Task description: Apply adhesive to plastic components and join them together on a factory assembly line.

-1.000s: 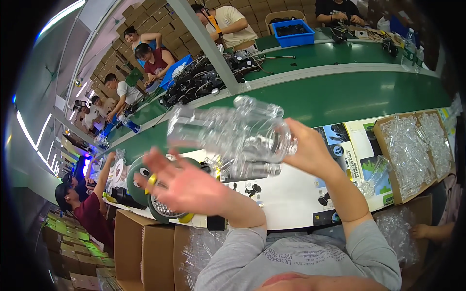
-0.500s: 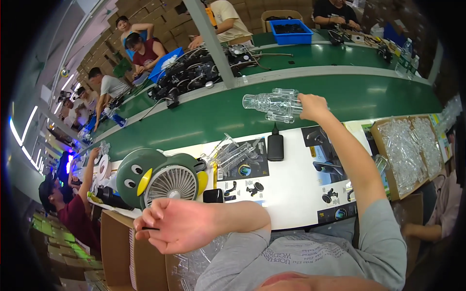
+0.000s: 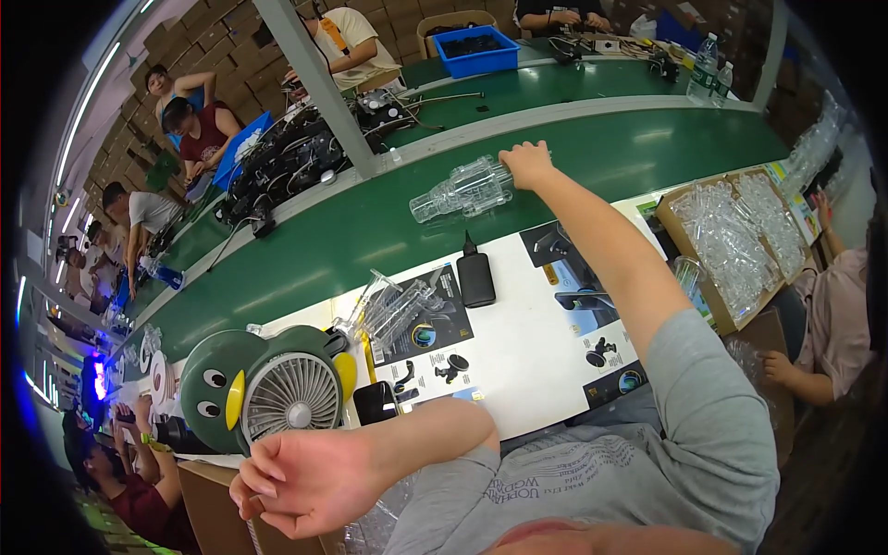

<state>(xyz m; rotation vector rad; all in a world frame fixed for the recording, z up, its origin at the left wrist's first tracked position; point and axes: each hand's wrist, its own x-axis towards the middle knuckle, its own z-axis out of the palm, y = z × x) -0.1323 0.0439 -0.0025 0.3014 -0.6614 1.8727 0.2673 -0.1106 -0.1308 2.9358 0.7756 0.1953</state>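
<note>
Right hand point(image 3: 530, 166), upper centre: fingers closed on right end of clear plastic assembly point(image 3: 458, 190), which lies across the green surface point(image 3: 351, 254) as seen. Left hand point(image 3: 310, 481), lower left: fingers loosely curled, nothing visibly gripped, below penguin-faced fan point(image 3: 220, 370). Black bottle point(image 3: 475, 279) mid-frame, on desk point(image 3: 518, 375).

Right end of clear plastic part point(image 3: 460, 191) hidden in grip of right hand point(image 3: 529, 166). Lower rim of green fan point(image 3: 294, 392) partly behind left hand point(image 3: 310, 481). Carton point(image 3: 211, 499) cut off by lower edge. Black contents of blue tray point(image 3: 481, 61) too small to tell.
</note>
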